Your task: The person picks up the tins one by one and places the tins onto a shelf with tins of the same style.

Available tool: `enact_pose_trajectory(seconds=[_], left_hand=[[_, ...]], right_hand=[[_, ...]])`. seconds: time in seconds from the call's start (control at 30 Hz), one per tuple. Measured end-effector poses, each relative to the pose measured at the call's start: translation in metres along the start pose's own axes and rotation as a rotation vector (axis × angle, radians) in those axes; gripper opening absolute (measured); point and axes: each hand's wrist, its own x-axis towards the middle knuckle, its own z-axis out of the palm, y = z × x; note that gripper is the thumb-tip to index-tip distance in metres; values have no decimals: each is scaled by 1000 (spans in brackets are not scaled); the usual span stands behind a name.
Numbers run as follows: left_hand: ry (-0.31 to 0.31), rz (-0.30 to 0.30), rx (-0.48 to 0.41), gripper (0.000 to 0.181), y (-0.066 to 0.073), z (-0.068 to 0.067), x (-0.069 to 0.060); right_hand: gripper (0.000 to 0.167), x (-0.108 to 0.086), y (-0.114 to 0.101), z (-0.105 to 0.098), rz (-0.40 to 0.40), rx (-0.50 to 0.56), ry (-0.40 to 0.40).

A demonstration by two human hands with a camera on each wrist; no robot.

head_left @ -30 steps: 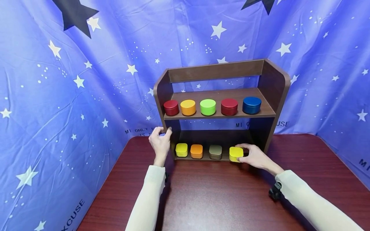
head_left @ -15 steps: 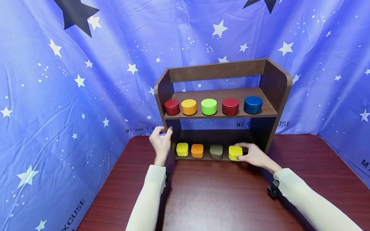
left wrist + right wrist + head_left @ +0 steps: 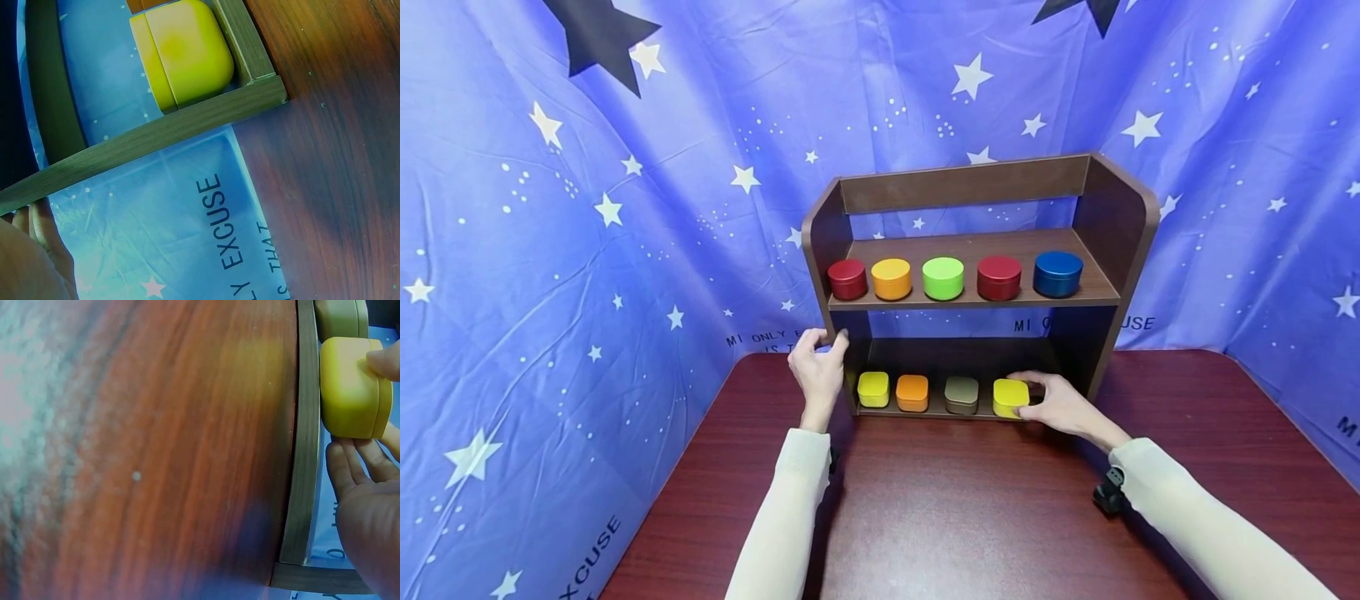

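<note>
In the head view my right hand [image 3: 1063, 407] pinches a yellow square tin [image 3: 1010, 398] at the right end of the lower shelf's row. The right wrist view shows the thumb on the lid side of this tin [image 3: 350, 390] and fingers against its side. To its left stand an olive tin [image 3: 961, 395], an orange square tin [image 3: 912, 393] and another yellow square tin [image 3: 873, 389]. My left hand [image 3: 818, 371] grips the left side panel of the brown two-tier rack [image 3: 962, 306]; in the left wrist view its fingers are partly hidden by the panel.
Round tins line the upper shelf: a red tin [image 3: 847, 280], an orange tin [image 3: 891, 280], a green tin [image 3: 943, 279], a second red tin [image 3: 998, 279] and a blue tin [image 3: 1057, 275]. The rack stands on a reddish-brown table [image 3: 940, 500] before a starry blue curtain [image 3: 700, 167].
My right hand has shifted the yellow tin slightly left and back, nearer the olive tin, then stayed there. My left hand has kept its place on the panel.
</note>
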Motion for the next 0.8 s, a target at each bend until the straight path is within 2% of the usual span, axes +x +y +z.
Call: enact_pose_trajectory(seconds=[0.2, 0.33, 0.5, 0.63, 0.8], left_hand=[[-20, -2, -5, 19, 1, 6, -2], [-36, -15, -21, 18, 1, 10, -3], [-32, -1, -25, 18, 2, 10, -3], [-25, 6, -16, 18, 1, 7, 2], [-35, -10, 18, 19, 0, 3, 12]], right_hand=[[64, -6, 2, -2, -4, 15, 13], [77, -11, 5, -5, -33, 17, 36], [90, -21, 0, -8, -42, 0, 91], [83, -28, -5, -8, -90, 2, 164], [65, -36, -8, -12, -161, 43, 245]])
